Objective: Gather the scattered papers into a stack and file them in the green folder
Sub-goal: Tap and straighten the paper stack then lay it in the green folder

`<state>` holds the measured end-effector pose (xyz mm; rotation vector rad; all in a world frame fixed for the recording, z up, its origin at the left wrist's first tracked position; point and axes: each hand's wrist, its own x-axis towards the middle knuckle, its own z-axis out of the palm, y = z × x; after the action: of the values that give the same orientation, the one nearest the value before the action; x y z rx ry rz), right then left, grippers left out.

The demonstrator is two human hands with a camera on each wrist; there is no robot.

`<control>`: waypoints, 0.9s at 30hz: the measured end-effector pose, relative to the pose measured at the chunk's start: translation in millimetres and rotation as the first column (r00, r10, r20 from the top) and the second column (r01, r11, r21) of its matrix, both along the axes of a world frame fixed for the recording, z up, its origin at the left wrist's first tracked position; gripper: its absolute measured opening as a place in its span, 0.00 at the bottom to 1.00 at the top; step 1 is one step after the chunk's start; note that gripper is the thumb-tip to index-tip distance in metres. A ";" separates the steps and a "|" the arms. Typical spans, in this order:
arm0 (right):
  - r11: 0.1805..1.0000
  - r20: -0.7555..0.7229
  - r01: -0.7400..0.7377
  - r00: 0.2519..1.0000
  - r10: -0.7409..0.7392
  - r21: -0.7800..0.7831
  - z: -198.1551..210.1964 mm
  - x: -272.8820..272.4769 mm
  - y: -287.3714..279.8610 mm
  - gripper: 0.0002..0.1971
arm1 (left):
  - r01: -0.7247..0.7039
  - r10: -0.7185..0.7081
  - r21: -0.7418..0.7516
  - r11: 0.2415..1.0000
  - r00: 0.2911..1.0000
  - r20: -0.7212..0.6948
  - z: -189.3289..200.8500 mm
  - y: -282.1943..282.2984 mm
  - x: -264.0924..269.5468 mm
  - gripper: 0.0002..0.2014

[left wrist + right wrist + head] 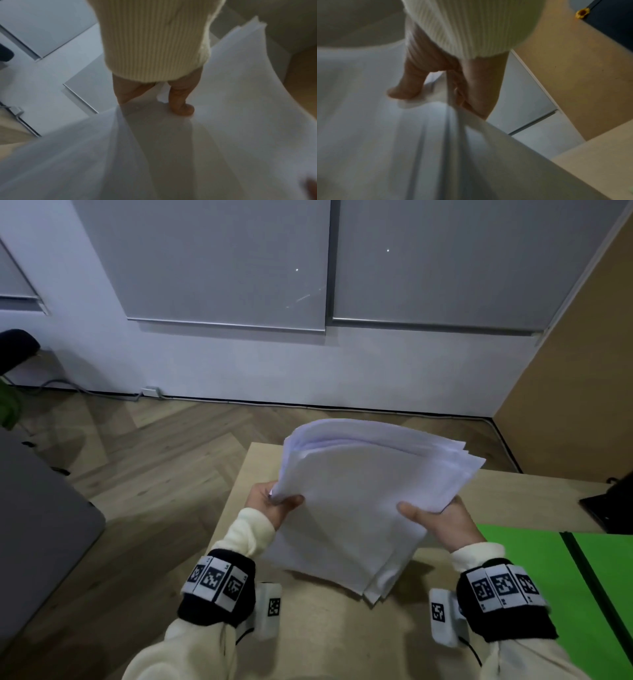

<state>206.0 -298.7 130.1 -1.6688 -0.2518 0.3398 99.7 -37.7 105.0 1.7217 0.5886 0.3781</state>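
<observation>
Both hands (274, 503) pinch the papers' (359, 508) uneven side edges.

Papers (359, 508) showing plain white. Folder (534, 570) showing bright green. Table (325, 628) showing pale wood. Sleeves (246, 529) showing cream ribbing. Wristbands (219, 590) showing black with black-white square markers.

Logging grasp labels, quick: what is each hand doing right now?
Left hand: grips the paper stack at its left edge.
Right hand: grips the same stack at its right edge.
</observation>
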 end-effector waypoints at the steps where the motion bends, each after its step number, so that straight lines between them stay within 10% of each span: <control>1: 0.996 -0.026 -0.048 0.999 0.046 -0.074 -4.9 -0.5 -1.8 0.17 | 0.007 -0.007 -0.017 1.000 1.000 0.009 3.5 2.3 0.2 0.10; 9: 0.998 0.052 0.048 0.998 -0.046 -0.036 2.6 7.1 2.6 0.09 | 0.229 -0.224 -0.123 0.966 0.973 0.053 42.1 24.5 -1.3 0.09; 12: 0.985 0.046 0.017 0.999 -0.026 0.173 21.0 12.5 3.0 0.29 | 0.321 -0.319 -0.219 0.922 0.947 0.044 42.3 31.5 -4.0 0.29; 15: 0.976 0.044 -0.017 0.999 0.007 0.215 24.6 13.1 8.8 0.28 | 0.212 -0.217 -0.182 0.960 0.976 -0.008 45.5 14.0 -1.9 0.31; 18: 0.984 0.047 -0.005 0.999 -0.004 0.177 21.1 5.9 19.6 0.05 | -0.095 0.101 -0.110 0.989 0.994 0.051 50.9 -10.8 1.8 0.17; 27: 0.976 0.262 0.126 0.950 -0.171 0.179 35.1 -10.8 32.9 0.11 | -0.216 0.214 -0.036 0.976 0.904 0.370 77.8 -50.3 -0.7 0.17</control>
<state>195.3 -265.8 165.2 -1.5624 -0.3487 -0.0292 98.9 -88.0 182.8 1.5393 0.4972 0.8449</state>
